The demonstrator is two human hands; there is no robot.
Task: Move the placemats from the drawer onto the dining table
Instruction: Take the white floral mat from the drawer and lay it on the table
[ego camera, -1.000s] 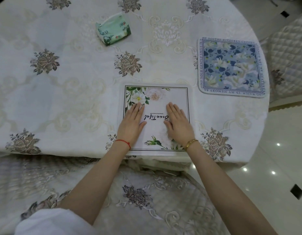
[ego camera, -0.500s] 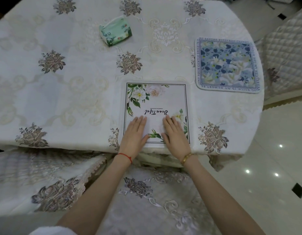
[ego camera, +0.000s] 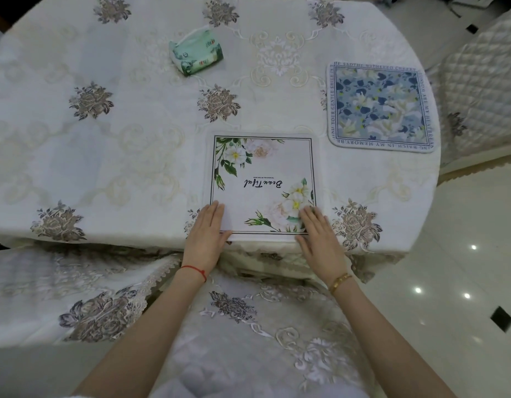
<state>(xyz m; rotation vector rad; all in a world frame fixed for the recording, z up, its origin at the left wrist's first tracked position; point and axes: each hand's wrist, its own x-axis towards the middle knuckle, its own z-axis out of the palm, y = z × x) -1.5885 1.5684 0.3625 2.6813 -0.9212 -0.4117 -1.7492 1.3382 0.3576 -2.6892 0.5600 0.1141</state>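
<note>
Hands [ego camera: 206, 237] flat on white placemat [ego camera: 263, 185] corners

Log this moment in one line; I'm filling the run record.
white placemat: flat at table edge | left hand, right hand: near corners | blue placemat: placed

Round table [ego camera: 76, 168] under cream embroidered cloth with brown rose motifs. Quilted chair cover [ego camera: 478, 81] at right, another [ego camera: 248, 340] near the camera. Glossy pale tile floor [ego camera: 463, 239], dark diamond insets, ceiling-light reflections.
</note>
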